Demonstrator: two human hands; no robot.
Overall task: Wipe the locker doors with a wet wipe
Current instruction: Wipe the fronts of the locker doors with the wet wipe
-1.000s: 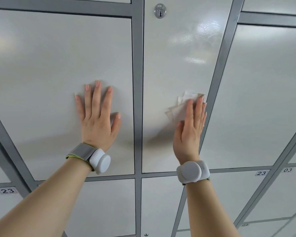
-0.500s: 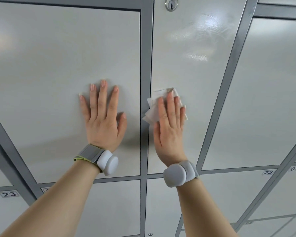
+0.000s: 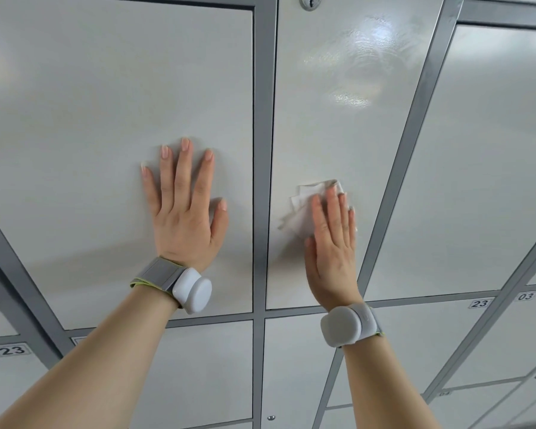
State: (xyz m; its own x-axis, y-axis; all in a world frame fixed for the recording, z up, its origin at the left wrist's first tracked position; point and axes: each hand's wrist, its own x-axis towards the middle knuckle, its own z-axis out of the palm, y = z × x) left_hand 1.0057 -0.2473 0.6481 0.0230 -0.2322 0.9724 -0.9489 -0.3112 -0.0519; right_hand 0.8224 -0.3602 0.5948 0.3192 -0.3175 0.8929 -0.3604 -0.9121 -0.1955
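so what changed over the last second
The right hand swept the wet wipe left across the middle locker door, then back toward its centre, pressing it flat throughout. The left hand stayed flat on the neighbouring door.

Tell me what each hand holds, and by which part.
Right hand presses the wet wipe flat against the middle locker door, covering its lower right part, no curled grip. Left hand holds nothing, lying flat on the neighbouring door.
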